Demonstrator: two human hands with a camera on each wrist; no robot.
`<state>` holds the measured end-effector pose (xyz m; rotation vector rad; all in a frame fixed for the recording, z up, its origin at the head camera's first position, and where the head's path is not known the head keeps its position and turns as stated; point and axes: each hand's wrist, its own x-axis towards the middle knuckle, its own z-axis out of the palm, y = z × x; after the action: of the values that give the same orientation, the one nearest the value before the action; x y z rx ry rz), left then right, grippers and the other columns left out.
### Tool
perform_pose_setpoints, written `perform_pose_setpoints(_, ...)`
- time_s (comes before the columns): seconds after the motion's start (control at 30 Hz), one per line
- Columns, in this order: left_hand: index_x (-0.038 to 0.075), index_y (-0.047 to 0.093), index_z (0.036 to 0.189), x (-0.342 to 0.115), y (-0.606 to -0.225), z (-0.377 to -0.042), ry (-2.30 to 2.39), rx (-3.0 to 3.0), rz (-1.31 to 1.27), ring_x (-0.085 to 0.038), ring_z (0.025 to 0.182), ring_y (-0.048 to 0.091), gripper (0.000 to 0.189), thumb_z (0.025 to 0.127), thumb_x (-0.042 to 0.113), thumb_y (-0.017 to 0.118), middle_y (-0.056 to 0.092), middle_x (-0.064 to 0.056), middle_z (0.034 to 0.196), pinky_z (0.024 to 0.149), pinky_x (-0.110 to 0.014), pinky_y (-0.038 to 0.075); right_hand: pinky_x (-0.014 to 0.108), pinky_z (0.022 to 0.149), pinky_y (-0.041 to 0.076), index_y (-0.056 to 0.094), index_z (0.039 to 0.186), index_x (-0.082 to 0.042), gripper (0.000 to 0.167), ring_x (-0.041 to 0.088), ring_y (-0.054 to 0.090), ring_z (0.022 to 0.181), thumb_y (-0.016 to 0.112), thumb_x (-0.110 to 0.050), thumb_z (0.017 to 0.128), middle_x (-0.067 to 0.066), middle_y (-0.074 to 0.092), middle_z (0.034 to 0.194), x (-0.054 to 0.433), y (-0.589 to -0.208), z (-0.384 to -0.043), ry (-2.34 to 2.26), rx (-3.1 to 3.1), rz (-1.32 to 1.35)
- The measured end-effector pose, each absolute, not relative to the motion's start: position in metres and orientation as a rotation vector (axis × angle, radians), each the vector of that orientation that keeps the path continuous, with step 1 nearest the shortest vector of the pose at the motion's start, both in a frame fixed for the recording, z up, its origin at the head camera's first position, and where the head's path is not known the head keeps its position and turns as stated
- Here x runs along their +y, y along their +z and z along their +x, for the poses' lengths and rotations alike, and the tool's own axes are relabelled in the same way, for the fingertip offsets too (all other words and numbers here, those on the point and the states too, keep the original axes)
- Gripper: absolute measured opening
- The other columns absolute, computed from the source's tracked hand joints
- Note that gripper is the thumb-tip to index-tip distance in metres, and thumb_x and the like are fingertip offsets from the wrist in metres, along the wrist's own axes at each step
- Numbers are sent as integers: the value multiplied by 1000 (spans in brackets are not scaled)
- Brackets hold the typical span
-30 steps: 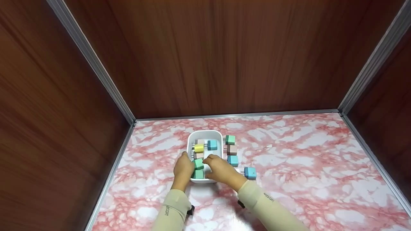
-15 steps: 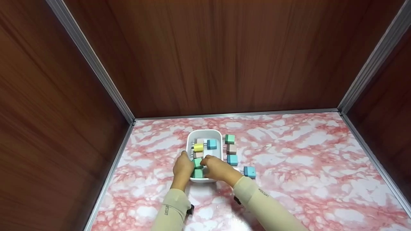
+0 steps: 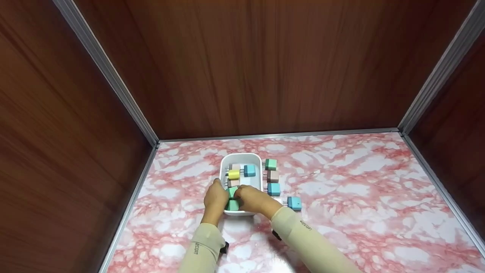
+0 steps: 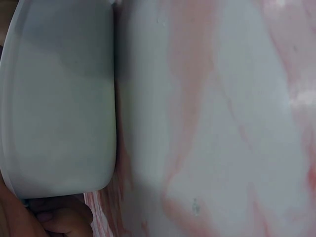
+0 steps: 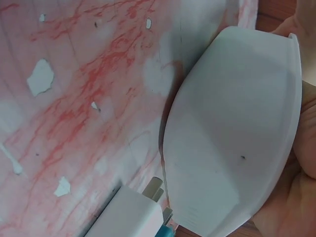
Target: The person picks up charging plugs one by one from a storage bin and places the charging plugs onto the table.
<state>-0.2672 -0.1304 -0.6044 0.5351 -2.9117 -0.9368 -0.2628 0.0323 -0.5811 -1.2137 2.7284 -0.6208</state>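
A white bin [image 3: 242, 156] stands on the marbled table, holding several colored charger plugs in a rough column along its left side. My left hand [image 3: 216, 197] grips the bin's left wall; in the left wrist view its curled fingers [image 4: 66, 219] show at the bin's side. My right hand [image 3: 254, 200] reaches in over the right rim and pinches a green charger plug [image 3: 232, 192], partly hidden by the fingers. Nearer me lies another green charger plug [image 3: 232, 205]. Beyond are a yellow charger plug [image 3: 233, 174], pinkish charger plugs [image 3: 234, 183] and a blue charger plug [image 3: 249, 170].
Right of the bin, outside it, stand a green charger plug [image 3: 271, 164], a pinkish one, a blue charger plug [image 3: 273, 189] and, farther right, another blue charger plug [image 3: 294, 203]. Dark wood panels [image 3: 280, 68] with metal edges enclose the table [image 3: 352, 212] on three sides.
My right hand has moved a little to the left, its fingers now covering more of the green charger plug. The left hand stays on the bin's wall.
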Motion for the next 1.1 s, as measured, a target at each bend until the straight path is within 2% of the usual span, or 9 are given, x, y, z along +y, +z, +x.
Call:
perform_pose_setpoints(0.27,4,58,136,-129,-603,-269,-934,-2913,556,-36,104,69,44,94,13,61,71,-18,120,82,-56,53,32,74,51,76,91,-6,13,9,51,73,83,-10,82,2,70,84,26,-581,-263,-608,2736,-1174)
perform_pose_setpoints(0.5,4,59,133,-131,-603,-268,-932,-2918,545,-37,105,70,41,93,12,60,71,-19,118,81,-56,53,33,67,49,74,81,-9,8,11,49,67,82,-11,82,-5,60,71,20,-580,-262,-567,2766,-1132)
perform_pose_setpoints(0.67,4,59,131,-131,-604,-268,-947,-2908,539,-37,103,70,42,90,13,63,72,-19,116,81,-57,53,33,66,49,75,80,-11,7,10,50,66,81,-8,81,-5,63,71,16,-580,-261,-544,2775,-1111)
perform_pose_setpoints(0.83,4,60,129,-131,-605,-269,-943,-2908,537,-37,101,70,40,90,13,63,72,-19,115,79,-57,53,30,61,44,74,78,-10,9,10,47,63,78,-3,81,-7,59,68,14,-580,-262,-562,2756,-1105)
perform_pose_setpoints(1.1,6,58,134,-130,-602,-268,-962,-2940,581,-36,102,70,45,89,10,61,72,-18,118,79,-55,53,29,60,42,73,75,-9,10,10,43,62,77,-2,80,-8,55,65,19,-580,-265,-561,2714,-1197)
